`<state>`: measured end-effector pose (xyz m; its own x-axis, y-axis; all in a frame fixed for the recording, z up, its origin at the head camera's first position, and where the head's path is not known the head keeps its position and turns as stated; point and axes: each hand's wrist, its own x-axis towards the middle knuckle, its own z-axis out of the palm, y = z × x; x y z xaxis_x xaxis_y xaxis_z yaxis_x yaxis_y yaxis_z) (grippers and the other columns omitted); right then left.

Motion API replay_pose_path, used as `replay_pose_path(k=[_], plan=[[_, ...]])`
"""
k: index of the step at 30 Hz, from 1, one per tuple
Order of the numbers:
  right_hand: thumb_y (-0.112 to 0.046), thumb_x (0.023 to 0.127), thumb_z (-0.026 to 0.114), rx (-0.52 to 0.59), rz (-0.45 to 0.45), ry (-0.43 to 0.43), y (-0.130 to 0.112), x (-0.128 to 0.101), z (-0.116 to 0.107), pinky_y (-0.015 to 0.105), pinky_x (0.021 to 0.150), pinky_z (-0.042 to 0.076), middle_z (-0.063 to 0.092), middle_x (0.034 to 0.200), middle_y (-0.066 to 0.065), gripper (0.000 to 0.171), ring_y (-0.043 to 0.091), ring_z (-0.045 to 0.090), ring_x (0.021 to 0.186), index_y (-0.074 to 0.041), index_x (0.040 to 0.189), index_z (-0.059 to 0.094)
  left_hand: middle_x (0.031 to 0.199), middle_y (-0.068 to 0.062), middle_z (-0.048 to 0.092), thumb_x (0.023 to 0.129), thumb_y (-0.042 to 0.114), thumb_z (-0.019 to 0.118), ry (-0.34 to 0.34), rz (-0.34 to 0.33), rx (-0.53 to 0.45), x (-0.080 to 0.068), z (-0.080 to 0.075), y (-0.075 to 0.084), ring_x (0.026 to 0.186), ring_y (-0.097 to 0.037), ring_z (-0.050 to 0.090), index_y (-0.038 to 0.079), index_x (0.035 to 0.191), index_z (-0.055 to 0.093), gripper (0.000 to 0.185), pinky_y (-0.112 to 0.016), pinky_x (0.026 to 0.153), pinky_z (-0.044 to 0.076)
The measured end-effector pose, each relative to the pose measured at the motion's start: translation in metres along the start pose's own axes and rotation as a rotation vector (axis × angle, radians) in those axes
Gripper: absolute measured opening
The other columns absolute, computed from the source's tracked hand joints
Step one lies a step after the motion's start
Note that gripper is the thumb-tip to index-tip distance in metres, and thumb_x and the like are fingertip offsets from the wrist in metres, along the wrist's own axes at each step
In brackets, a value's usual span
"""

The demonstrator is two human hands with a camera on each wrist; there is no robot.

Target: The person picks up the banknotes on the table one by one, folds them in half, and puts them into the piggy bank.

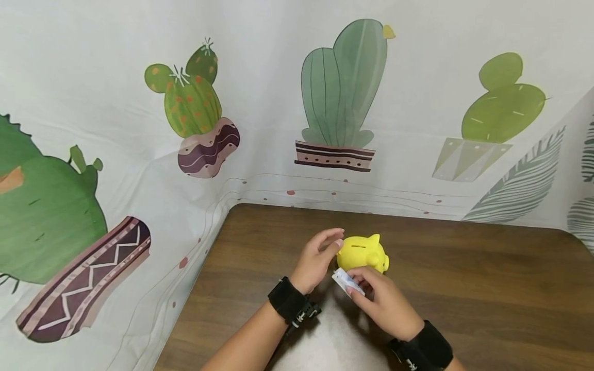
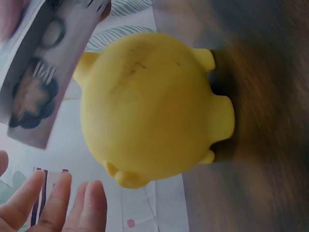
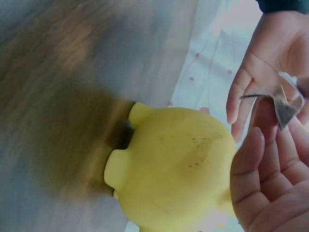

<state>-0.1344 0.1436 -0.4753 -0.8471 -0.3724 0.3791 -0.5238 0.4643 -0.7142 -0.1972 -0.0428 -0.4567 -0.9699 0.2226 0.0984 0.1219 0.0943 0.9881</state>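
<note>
A yellow piggy bank (image 1: 363,253) stands on the brown table (image 1: 464,288), toward its back edge and nearer its left corner than its right, with the slot on top facing up; the left hand (image 1: 317,257) sits just beside the bank's left flank, fingers relaxed and straight, gripping nothing; whether they touch the bank is hard to tell. The right hand (image 1: 382,301) pinches a folded banknote (image 1: 345,281) between thumb and fingers, just in front of the bank and below the slot. As a judgement: the note is folded and in hand but not yet at the slot; lifting it there and pushing it in remain.
</note>
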Motion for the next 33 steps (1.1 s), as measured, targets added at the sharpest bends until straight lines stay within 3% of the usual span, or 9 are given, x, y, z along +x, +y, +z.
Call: replay_pose_path(k=[4, 9, 12, 15, 21, 29, 33], plan=[[-0.005, 0.094, 0.069, 0.046, 0.009, 0.061, -0.002, 0.002, -0.004, 0.022, 0.071, 0.054, 0.064, 0.097, -0.006, 0.025, 0.001, 0.057, 0.086, -0.012, 0.118, 0.064, 0.129, -0.006, 0.067, 0.103, 0.024, 0.059, 0.022, -0.001, -0.07, -0.002, 0.002, 0.006, 0.117, -0.025, 0.062, 0.012, 0.127, 0.066, 0.028, -0.035, 0.099, 0.052], [-0.009, 0.097, 0.066, 0.091, 0.089, 0.13, -0.005, 0.004, -0.01, 0.022, 0.069, 0.054, 0.064, 0.095, -0.001, 0.023, 0.003, 0.057, 0.085, -0.01, 0.12, 0.063, 0.111, -0.007, 0.067, 0.1, 0.017, 0.061, 0.058, 0.019, -0.149, -0.004, 0.003, 0.011, 0.104, -0.029, 0.063, 0.001, 0.116, 0.065, 0.023, -0.031, 0.089, 0.053], [-0.01, 0.098, 0.065, 0.088, 0.131, 0.179, -0.006, 0.004, -0.013, 0.021, 0.07, 0.053, 0.064, 0.096, 0.0, 0.023, 0.004, 0.057, 0.086, -0.009, 0.121, 0.063, 0.095, -0.002, 0.064, 0.099, 0.015, 0.063, 0.025, 0.017, -0.182, -0.006, 0.003, 0.014, 0.09, -0.022, 0.061, -0.002, 0.107, 0.065, 0.019, -0.027, 0.08, 0.053], [-0.008, 0.098, 0.065, 0.079, 0.146, 0.222, -0.005, 0.005, -0.015, 0.021, 0.073, 0.052, 0.065, 0.098, 0.001, 0.024, 0.004, 0.057, 0.088, -0.008, 0.122, 0.063, 0.086, 0.001, 0.061, 0.098, 0.015, 0.065, -0.059, 0.005, -0.189, -0.008, 0.004, 0.015, 0.082, -0.014, 0.059, -0.003, 0.103, 0.066, 0.018, -0.025, 0.077, 0.052], [-0.006, 0.099, 0.063, 0.098, 0.146, 0.253, -0.002, 0.004, -0.017, 0.018, 0.076, 0.052, 0.064, 0.1, 0.0, 0.025, 0.005, 0.058, 0.089, -0.01, 0.123, 0.062, 0.1, -0.001, 0.067, 0.097, 0.014, 0.067, -0.18, -0.01, -0.14, -0.011, 0.007, 0.015, 0.086, -0.011, 0.062, -0.001, 0.109, 0.069, 0.019, -0.022, 0.074, 0.051], [-0.008, 0.1, 0.061, 0.114, 0.146, 0.252, -0.004, 0.005, -0.02, 0.02, 0.075, 0.053, 0.065, 0.101, 0.001, 0.025, 0.006, 0.059, 0.089, -0.01, 0.125, 0.062, 0.099, -0.004, 0.066, 0.094, 0.01, 0.07, -0.189, -0.047, -0.137, -0.01, 0.01, 0.012, 0.086, -0.009, 0.065, -0.001, 0.11, 0.066, 0.02, -0.02, 0.072, 0.052], [-0.007, 0.1, 0.061, 0.112, 0.147, 0.258, -0.004, 0.004, -0.021, 0.02, 0.074, 0.053, 0.066, 0.101, 0.001, 0.025, 0.005, 0.059, 0.089, -0.009, 0.125, 0.062, 0.097, -0.007, 0.067, 0.094, 0.01, 0.07, -0.207, -0.032, -0.128, -0.01, 0.011, 0.011, 0.085, -0.01, 0.065, -0.003, 0.105, 0.067, 0.017, -0.019, 0.071, 0.05]])
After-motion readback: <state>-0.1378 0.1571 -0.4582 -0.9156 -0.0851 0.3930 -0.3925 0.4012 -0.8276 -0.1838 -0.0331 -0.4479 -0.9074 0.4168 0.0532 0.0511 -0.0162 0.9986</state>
